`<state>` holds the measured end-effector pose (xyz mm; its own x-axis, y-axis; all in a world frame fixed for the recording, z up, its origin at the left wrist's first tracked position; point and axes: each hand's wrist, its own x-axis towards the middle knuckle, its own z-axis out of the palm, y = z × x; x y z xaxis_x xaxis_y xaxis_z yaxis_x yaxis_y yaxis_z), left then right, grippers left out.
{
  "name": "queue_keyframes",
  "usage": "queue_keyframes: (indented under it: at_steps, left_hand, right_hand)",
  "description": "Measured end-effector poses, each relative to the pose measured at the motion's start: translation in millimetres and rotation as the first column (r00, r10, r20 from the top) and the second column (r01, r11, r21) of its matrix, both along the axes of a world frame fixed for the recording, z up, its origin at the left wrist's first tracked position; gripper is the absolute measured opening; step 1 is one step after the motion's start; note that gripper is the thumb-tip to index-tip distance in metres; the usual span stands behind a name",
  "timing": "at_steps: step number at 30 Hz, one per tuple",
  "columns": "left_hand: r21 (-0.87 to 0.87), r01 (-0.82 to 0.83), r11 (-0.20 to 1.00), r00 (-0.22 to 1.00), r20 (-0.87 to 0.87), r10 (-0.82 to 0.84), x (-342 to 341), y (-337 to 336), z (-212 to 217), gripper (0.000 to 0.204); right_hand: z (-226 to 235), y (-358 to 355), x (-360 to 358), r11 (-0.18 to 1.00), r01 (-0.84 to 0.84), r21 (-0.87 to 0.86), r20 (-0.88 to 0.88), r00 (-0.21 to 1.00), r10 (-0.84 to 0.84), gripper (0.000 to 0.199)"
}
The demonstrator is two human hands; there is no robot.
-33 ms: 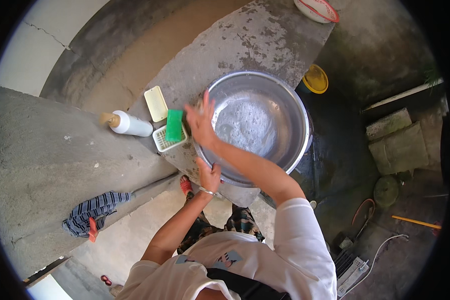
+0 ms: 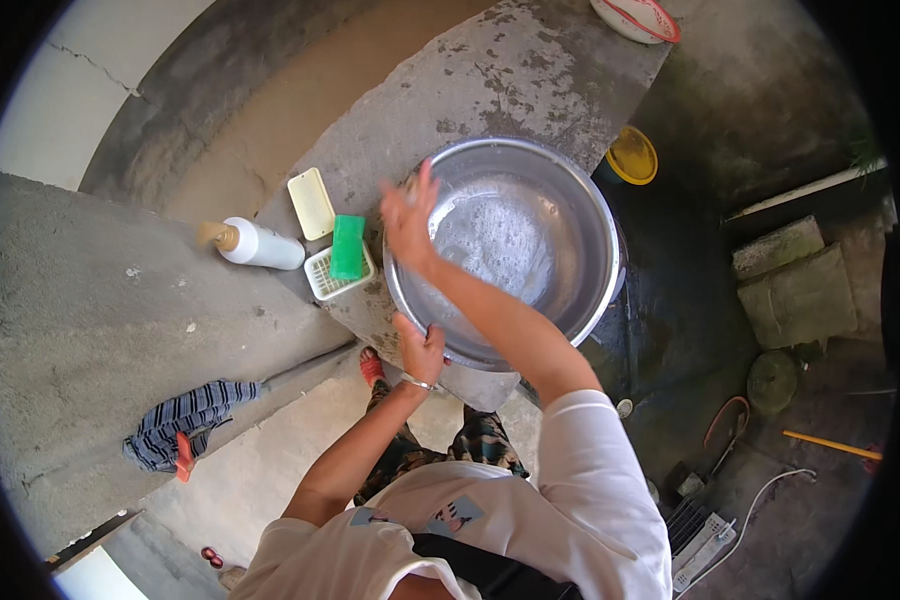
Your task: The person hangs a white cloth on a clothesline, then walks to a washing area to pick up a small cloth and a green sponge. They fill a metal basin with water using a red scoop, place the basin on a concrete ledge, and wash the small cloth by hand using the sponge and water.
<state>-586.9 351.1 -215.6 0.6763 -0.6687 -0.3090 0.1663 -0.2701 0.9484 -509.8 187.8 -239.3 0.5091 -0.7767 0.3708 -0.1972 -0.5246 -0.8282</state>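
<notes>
1. a striped blue-and-white cloth (image 2: 192,420) with a red peg lies on the grey concrete ledge (image 2: 80,320) at about eight o'clock.
2. a white plastic pump bottle (image 2: 260,245) lies on its side at nine o'clock of the basin, near a pale yellow soap-dish lid (image 2: 311,203).
3. a green rectangular sponge (image 2: 348,246) rests on a small white slatted tray (image 2: 322,278), just beside the basin's left rim.
4. the left hand (image 2: 420,352) takes the near rim of the large round steel basin (image 2: 530,235) at six o'clock, its grip narrow on the edge.
5. the right hand (image 2: 408,218) is raised over the basin's ten o'clock rim, fingers spread wide, holding nothing that shows.
6. the basin sits on the worn concrete tabletop (image 2: 510,80), with shallow soapy water inside.
7. a yellow round lid (image 2: 632,155) lies at two o'clock.
</notes>
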Motion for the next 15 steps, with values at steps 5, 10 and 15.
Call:
queue_keyframes:
  at_steps: [5,10,15]
  left_hand:
    - [-0.135,0.158,0.978,0.956,-0.228,-0.185,-18,0,6,0.043]
    - [-0.129,0.042,0.991,0.999,-0.013,-0.044,22,-14,2,0.057]
    - [0.046,0.13,0.99,0.918,0.372,-0.138,76,-56,5,0.044]
  right_hand:
    - [-8,-73,-3,0.97,0.219,-0.106,-0.128,0.964,-0.231,0.045]
    - [-49,-79,-84,0.97,-0.114,-0.215,-0.562,0.827,-0.028,0.058]
    - [-46,-28,-113,0.892,-0.401,-0.209,-0.624,0.757,0.194,0.068]
